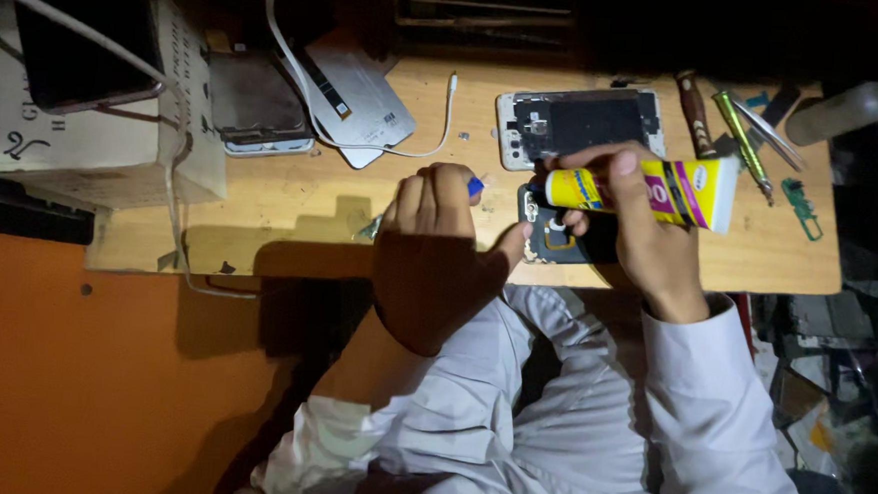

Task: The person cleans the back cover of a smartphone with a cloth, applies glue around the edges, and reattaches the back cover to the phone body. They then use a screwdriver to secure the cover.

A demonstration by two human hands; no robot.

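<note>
The right hand point(650, 238) is closed around one yellow glue tube point(652, 188) at about 1 o'clock from table centre, its nozzle over a dark phone part point(557, 241) just below, while the left hand point(437, 247) pinches a small blue cap point(475, 186). A hard squeeze could, I judge, flood that part or drip onto the table point(290, 219). Counted: one tube, one cap, one opened white phone point(578, 124) at 12 o'clock, two white cables point(365, 138), tweezers point(765, 134).

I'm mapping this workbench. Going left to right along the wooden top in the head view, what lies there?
Cardboard box → dark phone → grey plate → left hand → opened white phone → yellow glue tube → tweezers → green part.
</note>
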